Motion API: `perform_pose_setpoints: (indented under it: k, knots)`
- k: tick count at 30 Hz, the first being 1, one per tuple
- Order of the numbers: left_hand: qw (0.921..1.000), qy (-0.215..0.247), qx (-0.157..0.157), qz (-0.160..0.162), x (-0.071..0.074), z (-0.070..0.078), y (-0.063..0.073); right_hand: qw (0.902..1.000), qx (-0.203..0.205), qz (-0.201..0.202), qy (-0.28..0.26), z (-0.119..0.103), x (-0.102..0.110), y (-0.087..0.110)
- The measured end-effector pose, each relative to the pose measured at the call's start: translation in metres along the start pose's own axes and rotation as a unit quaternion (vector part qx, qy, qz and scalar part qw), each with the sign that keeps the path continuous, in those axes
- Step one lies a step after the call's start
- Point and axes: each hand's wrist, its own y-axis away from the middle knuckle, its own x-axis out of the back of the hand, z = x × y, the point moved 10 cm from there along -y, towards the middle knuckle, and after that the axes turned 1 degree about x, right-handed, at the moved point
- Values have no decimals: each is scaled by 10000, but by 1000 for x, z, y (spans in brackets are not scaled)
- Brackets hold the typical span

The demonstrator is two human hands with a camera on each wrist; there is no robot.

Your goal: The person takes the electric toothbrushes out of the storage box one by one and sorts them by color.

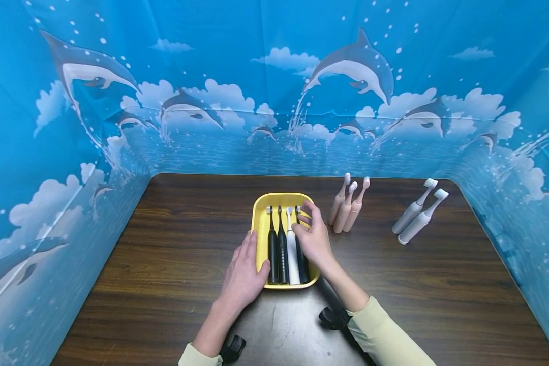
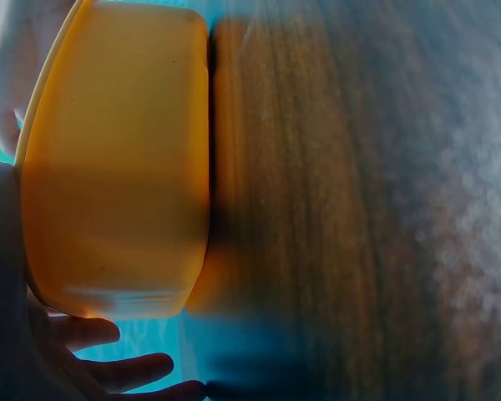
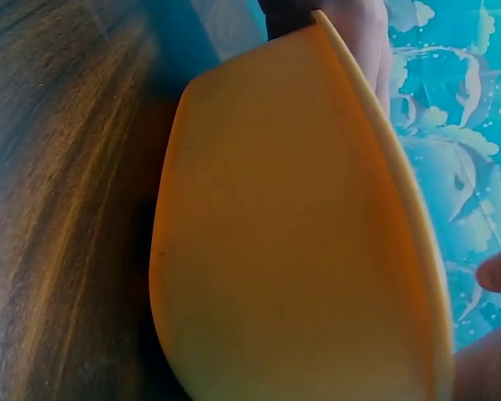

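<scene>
A yellow tray (image 1: 281, 197) holds several electric toothbrushes side by side: black toothbrushes (image 1: 272, 254) and a white toothbrush (image 1: 293, 256), heads toward the far end. My left hand (image 1: 244, 267) grips the tray's left rim, fingers along the outer wall and thumb over the edge. In the left wrist view, the left fingers (image 2: 138, 372) reach down past the yellow wall. Above the tray's right side is my right hand (image 1: 314, 235), thumb and fingers parted near the head of the rightmost black toothbrush. Whether it touches that brush is hard to tell.
Three pink toothbrushes (image 1: 345, 211) stand grouped right of the tray. Farther right are two grey-white toothbrushes (image 1: 416, 218), leaning outward. The dark wooden table (image 1: 174, 244) is enclosed by a blue dolphin-print curtain (image 1: 238, 142).
</scene>
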Motion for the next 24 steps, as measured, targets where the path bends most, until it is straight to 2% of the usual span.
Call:
perform_pose_setpoints:
  k: [4,8,14,24]
  knots:
    - [10000,-2,-18,7,0,0,0,9961,-576,-345,577,16,-13,-4]
    - [10000,-30,-28,-3,-1,1,0,9907,-999,-431,814,27,-20,-8]
    - [10000,-43,-12,-28,-1,1,0,9865,-1444,-383,673,41,-25,-13]
    - [9999,-46,-114,71,1,3,0,9824,-1824,-274,283,52,-26,-20]
